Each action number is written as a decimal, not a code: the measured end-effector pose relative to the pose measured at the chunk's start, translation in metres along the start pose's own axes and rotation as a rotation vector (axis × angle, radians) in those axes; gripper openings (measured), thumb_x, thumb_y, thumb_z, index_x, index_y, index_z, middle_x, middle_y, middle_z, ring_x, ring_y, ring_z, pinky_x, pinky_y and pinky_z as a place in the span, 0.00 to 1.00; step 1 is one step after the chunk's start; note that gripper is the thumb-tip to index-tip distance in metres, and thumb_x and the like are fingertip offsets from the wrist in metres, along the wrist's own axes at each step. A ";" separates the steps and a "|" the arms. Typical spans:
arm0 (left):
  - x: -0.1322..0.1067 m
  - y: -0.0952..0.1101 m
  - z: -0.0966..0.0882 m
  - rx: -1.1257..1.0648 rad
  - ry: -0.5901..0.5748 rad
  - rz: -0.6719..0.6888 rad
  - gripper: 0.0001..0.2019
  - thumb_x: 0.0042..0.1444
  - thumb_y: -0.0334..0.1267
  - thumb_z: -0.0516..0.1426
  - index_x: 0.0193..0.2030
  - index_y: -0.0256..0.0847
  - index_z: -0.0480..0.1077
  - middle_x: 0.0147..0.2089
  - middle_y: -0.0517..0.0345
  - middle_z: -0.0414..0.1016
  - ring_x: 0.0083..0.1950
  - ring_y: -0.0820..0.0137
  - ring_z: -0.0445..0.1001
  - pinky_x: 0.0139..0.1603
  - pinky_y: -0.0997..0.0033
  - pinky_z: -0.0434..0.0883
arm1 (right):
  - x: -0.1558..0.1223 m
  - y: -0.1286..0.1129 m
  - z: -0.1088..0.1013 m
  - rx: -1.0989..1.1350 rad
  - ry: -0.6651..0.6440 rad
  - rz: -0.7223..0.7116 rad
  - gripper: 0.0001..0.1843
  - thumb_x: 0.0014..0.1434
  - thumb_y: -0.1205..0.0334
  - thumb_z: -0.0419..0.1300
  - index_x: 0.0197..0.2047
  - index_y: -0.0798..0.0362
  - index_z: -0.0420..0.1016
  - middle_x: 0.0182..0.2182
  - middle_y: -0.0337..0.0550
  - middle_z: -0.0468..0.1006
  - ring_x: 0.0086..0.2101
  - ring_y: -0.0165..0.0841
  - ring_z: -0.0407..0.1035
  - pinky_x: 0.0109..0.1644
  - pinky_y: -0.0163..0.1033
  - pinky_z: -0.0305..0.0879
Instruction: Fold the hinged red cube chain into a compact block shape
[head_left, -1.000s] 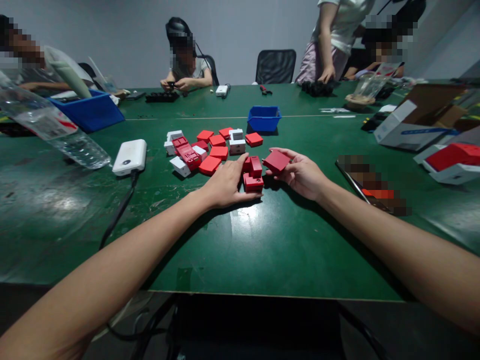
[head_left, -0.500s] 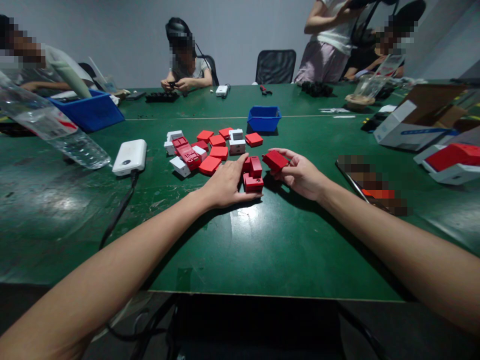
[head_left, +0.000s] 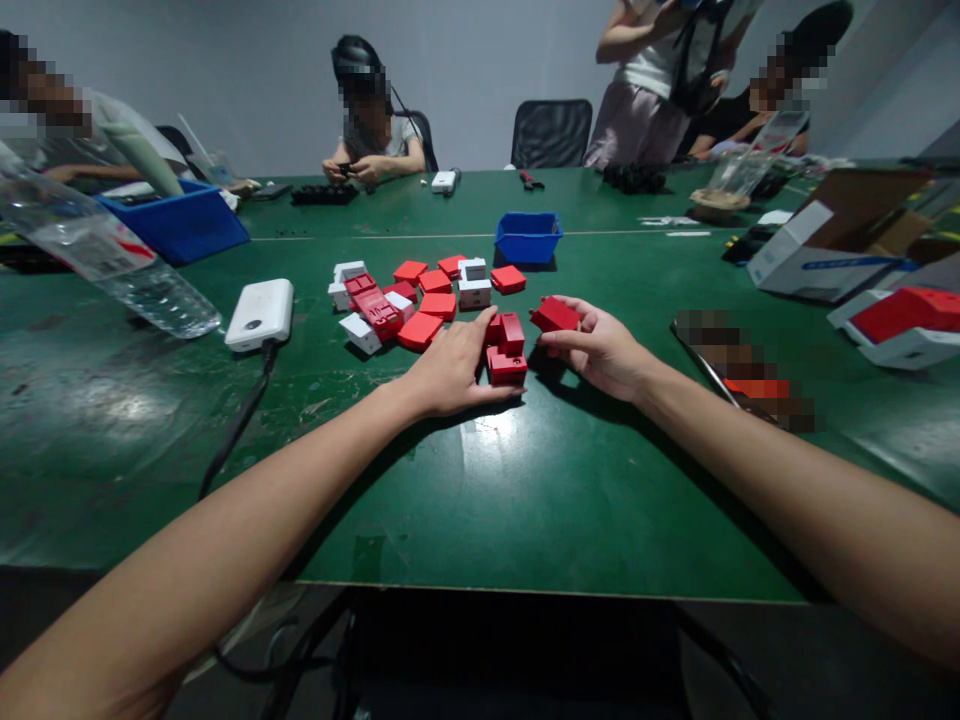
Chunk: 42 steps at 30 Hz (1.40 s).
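Note:
My left hand (head_left: 454, 370) rests on the green table (head_left: 450, 500), its thumb and fingers around a small group of red plastic blocks (head_left: 508, 367) that stand close together. To the right of it, my right hand (head_left: 600, 345) pinches a single red plastic piece (head_left: 556, 314) between thumb and fingers, just above the table and apart from the group. Beyond my left hand lie several loose red pieces (head_left: 421, 330). Among them are white blocks (head_left: 474, 293) and a longer red part with slots (head_left: 373, 306), which leans over white pieces.
A blue bin (head_left: 528, 238) stands behind the pieces. At left are a white power bank (head_left: 259, 314) with a black cable, a plastic bottle (head_left: 112, 250) and a larger blue bin (head_left: 180, 225). A phone (head_left: 739, 370) and a cardboard box (head_left: 832, 235) lie at right. Other people are around the table.
The red piece in my right hand has turned slightly and shifted a little to the right, with the fingers regripped. My left hand stays put. A standing person across the table has moved.

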<state>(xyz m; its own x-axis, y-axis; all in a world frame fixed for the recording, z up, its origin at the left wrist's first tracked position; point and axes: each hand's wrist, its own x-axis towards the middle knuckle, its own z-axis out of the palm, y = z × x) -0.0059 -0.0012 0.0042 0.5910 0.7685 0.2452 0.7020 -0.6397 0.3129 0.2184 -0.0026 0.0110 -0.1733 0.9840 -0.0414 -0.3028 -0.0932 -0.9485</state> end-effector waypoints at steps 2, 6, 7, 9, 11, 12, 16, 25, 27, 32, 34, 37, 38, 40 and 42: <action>0.000 0.000 0.000 -0.003 0.001 0.001 0.53 0.50 0.64 0.60 0.73 0.32 0.44 0.65 0.30 0.65 0.62 0.44 0.68 0.62 0.44 0.64 | 0.001 0.000 0.000 0.009 0.021 -0.008 0.34 0.33 0.74 0.74 0.45 0.50 0.70 0.38 0.36 0.78 0.33 0.28 0.71 0.32 0.32 0.68; 0.000 0.000 0.000 -0.003 -0.001 -0.005 0.53 0.50 0.64 0.60 0.73 0.31 0.44 0.65 0.29 0.65 0.62 0.44 0.68 0.62 0.44 0.64 | 0.001 0.000 -0.001 0.007 -0.026 0.007 0.30 0.32 0.79 0.68 0.41 0.51 0.72 0.35 0.36 0.78 0.34 0.29 0.72 0.33 0.32 0.69; 0.000 0.001 0.000 -0.001 -0.003 -0.006 0.53 0.50 0.64 0.60 0.73 0.31 0.44 0.65 0.29 0.65 0.62 0.44 0.68 0.61 0.43 0.65 | 0.001 -0.001 -0.002 0.007 -0.035 0.012 0.29 0.32 0.80 0.66 0.41 0.51 0.72 0.35 0.36 0.78 0.33 0.29 0.72 0.33 0.32 0.69; 0.000 0.001 -0.001 -0.001 -0.007 -0.005 0.54 0.50 0.64 0.60 0.73 0.30 0.44 0.64 0.29 0.65 0.61 0.44 0.68 0.61 0.43 0.65 | 0.000 -0.002 -0.003 0.012 -0.035 0.026 0.28 0.33 0.80 0.62 0.40 0.51 0.72 0.34 0.36 0.78 0.31 0.29 0.72 0.32 0.33 0.70; 0.000 0.001 -0.001 -0.006 -0.005 -0.001 0.54 0.50 0.64 0.60 0.72 0.30 0.44 0.64 0.29 0.66 0.61 0.44 0.68 0.61 0.44 0.65 | 0.000 -0.002 -0.003 0.022 -0.027 0.044 0.28 0.34 0.80 0.59 0.41 0.51 0.71 0.32 0.37 0.78 0.29 0.29 0.73 0.31 0.34 0.69; 0.000 0.001 -0.001 -0.007 -0.002 0.002 0.54 0.50 0.64 0.60 0.72 0.30 0.44 0.64 0.29 0.65 0.61 0.44 0.68 0.61 0.44 0.65 | 0.000 -0.003 -0.003 0.028 -0.029 0.054 0.28 0.34 0.80 0.58 0.42 0.51 0.70 0.32 0.37 0.78 0.28 0.30 0.73 0.30 0.34 0.69; 0.000 0.001 -0.001 -0.006 -0.004 0.004 0.53 0.51 0.64 0.60 0.73 0.34 0.44 0.65 0.31 0.65 0.62 0.44 0.68 0.61 0.44 0.64 | -0.002 -0.005 0.000 0.037 -0.052 0.077 0.29 0.35 0.79 0.57 0.43 0.51 0.70 0.32 0.38 0.78 0.26 0.31 0.71 0.28 0.36 0.67; 0.000 0.001 -0.001 -0.008 -0.010 -0.011 0.54 0.50 0.64 0.60 0.72 0.30 0.44 0.65 0.29 0.65 0.62 0.43 0.68 0.62 0.44 0.65 | -0.006 -0.011 0.004 0.107 -0.075 0.110 0.22 0.38 0.71 0.57 0.40 0.53 0.73 0.32 0.42 0.77 0.25 0.31 0.67 0.28 0.38 0.66; 0.000 0.001 -0.001 -0.009 -0.009 -0.011 0.54 0.50 0.64 0.60 0.72 0.29 0.45 0.65 0.28 0.64 0.63 0.43 0.68 0.62 0.44 0.65 | -0.007 -0.012 0.004 0.122 -0.071 0.105 0.21 0.38 0.71 0.57 0.39 0.53 0.73 0.32 0.43 0.77 0.25 0.31 0.65 0.26 0.37 0.65; 0.000 0.002 -0.002 -0.005 -0.010 -0.014 0.53 0.50 0.64 0.60 0.72 0.32 0.45 0.66 0.30 0.63 0.63 0.43 0.67 0.63 0.44 0.64 | -0.006 -0.010 0.004 0.104 -0.060 0.074 0.18 0.40 0.72 0.60 0.38 0.50 0.71 0.32 0.39 0.77 0.26 0.30 0.67 0.28 0.36 0.67; 0.000 0.002 -0.002 -0.006 -0.010 -0.010 0.53 0.50 0.64 0.60 0.72 0.30 0.45 0.67 0.29 0.63 0.63 0.43 0.67 0.63 0.44 0.64 | -0.005 -0.007 0.003 0.075 -0.058 0.050 0.21 0.40 0.74 0.64 0.40 0.49 0.70 0.32 0.36 0.77 0.26 0.28 0.68 0.28 0.35 0.67; 0.000 0.001 -0.001 -0.015 -0.001 0.002 0.53 0.51 0.63 0.60 0.72 0.31 0.45 0.66 0.29 0.63 0.63 0.43 0.67 0.62 0.43 0.64 | -0.003 -0.004 0.002 0.048 -0.052 0.016 0.27 0.38 0.74 0.70 0.43 0.49 0.69 0.34 0.35 0.79 0.26 0.27 0.70 0.28 0.33 0.66; 0.000 0.001 0.000 -0.018 0.004 0.005 0.53 0.51 0.63 0.61 0.72 0.31 0.45 0.66 0.29 0.63 0.63 0.43 0.67 0.62 0.42 0.64 | -0.003 -0.003 0.002 0.043 -0.052 0.009 0.29 0.38 0.73 0.71 0.44 0.49 0.69 0.34 0.35 0.79 0.27 0.27 0.71 0.28 0.33 0.65; 0.000 0.001 0.000 -0.026 0.010 0.006 0.53 0.50 0.63 0.61 0.72 0.32 0.45 0.66 0.29 0.64 0.63 0.43 0.67 0.62 0.41 0.64 | -0.003 -0.001 0.001 0.032 -0.048 0.003 0.30 0.37 0.71 0.73 0.45 0.49 0.69 0.36 0.36 0.80 0.27 0.27 0.71 0.29 0.33 0.65; 0.000 0.000 0.001 -0.029 0.010 0.002 0.53 0.50 0.63 0.61 0.72 0.31 0.45 0.66 0.29 0.64 0.63 0.43 0.67 0.62 0.42 0.64 | -0.003 0.000 0.002 0.028 -0.033 0.001 0.31 0.37 0.70 0.75 0.45 0.50 0.70 0.37 0.37 0.81 0.28 0.27 0.72 0.30 0.33 0.65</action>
<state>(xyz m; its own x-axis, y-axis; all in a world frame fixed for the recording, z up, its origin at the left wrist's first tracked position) -0.0054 -0.0013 0.0039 0.5887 0.7671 0.2551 0.6888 -0.6411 0.3385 0.2173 -0.0059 0.0118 -0.2041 0.9785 -0.0315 -0.3285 -0.0987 -0.9393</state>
